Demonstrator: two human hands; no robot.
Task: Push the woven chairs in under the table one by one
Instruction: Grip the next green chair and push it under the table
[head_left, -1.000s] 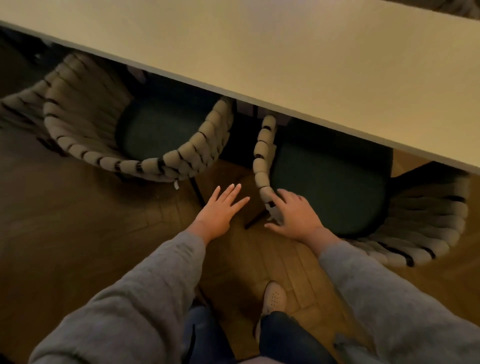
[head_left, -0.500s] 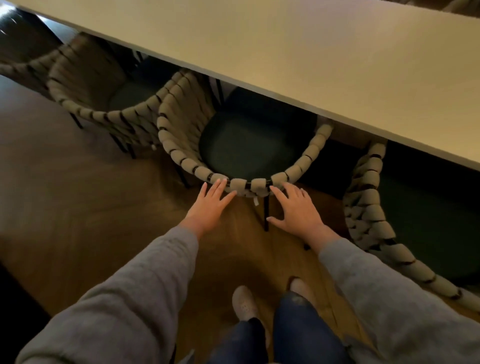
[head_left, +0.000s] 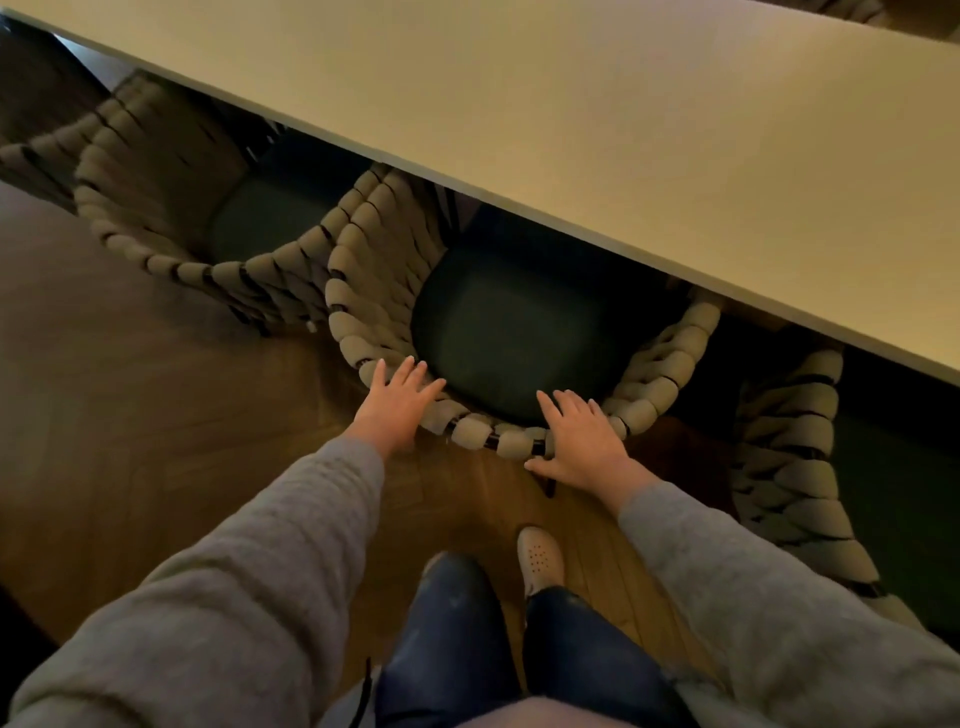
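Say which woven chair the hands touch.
The middle beige woven chair: left hand and right hand rest on its back rim. Left woven chair and right woven chair are untouched.

Chunky woven rope chair (head_left: 363, 291), matt dark cushion (head_left: 498, 322), smooth matt table (head_left: 623, 130), wood floor (head_left: 130, 415).

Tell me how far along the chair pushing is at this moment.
Possibly done: the left chair sits with its seat front under the table. In hand: the left hand and right hand press flat on the woven back of the middle chair, whose seat is only partly under. Left: the right chair sticks out farthest toward the person.
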